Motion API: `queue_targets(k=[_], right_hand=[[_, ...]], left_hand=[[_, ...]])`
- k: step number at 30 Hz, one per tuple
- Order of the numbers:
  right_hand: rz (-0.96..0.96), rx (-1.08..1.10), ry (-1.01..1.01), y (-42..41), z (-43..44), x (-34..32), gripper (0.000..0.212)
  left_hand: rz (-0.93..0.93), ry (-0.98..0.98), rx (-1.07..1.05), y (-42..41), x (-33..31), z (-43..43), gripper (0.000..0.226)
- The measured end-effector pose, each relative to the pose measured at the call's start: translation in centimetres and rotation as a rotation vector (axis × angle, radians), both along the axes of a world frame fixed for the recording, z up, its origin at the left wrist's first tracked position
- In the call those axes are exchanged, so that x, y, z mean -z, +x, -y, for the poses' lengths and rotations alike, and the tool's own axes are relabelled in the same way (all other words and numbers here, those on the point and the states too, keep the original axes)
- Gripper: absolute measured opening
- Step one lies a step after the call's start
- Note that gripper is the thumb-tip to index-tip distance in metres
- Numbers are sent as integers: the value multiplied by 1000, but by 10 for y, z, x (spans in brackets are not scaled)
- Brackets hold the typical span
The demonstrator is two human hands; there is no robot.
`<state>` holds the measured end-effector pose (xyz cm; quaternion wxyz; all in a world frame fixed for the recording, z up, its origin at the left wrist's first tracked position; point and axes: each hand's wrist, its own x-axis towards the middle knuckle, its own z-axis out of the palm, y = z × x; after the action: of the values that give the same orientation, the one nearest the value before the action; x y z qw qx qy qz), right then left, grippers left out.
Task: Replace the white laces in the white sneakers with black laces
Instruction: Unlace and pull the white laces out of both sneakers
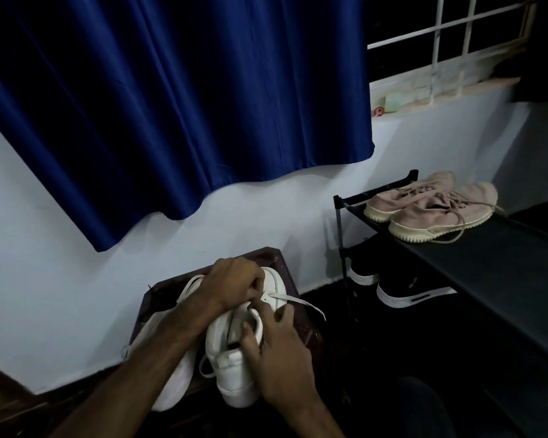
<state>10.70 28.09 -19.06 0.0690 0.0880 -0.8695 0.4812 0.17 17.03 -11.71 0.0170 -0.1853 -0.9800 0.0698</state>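
**Both hands on one white sneaker, lace pulled out to the side**

The left hand [234, 287] is curled over the front of the white sneaker [231, 368], its grip pinched on the white lace [298, 302]. From that pinch the lace runs out flat and ribbon-like to the right, its loose end hanging past the edge of the counter [268, 254]. Just below that grip, the right hand [282, 352] is clamped on the sneaker's collar, thumb tucked into the opening and fingers spread along the outer side. The shoe is smooth and matte with a thick pale sole, heel toward the person.

Under the left forearm, beside the held shoe, lies the second white sneaker [174, 384], partly hidden by the arm. Both rest on the small dark brown counter, which stands against a pale wall [60, 279].

Right of the hands stands a black shoe rack [487, 248] with a thin frame. A pair of soft beige sneakers [437, 213] with ridged cream soles sits on top, and black sneakers [408, 294] with white soles below. Above the hands hangs a deep blue curtain [171, 105] in loose folds, beside a white window grille [456, 36].
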Motion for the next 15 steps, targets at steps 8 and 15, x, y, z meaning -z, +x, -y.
queue_targets(k=[8,15], right_hand=[[-24,11,-7,0,1,2,31],[-15,17,-3,0,3,1,30]], left_hand=[[-361,-28,-418,-25,-65,74,12],[131,77,-4,-12,-24,28,34]])
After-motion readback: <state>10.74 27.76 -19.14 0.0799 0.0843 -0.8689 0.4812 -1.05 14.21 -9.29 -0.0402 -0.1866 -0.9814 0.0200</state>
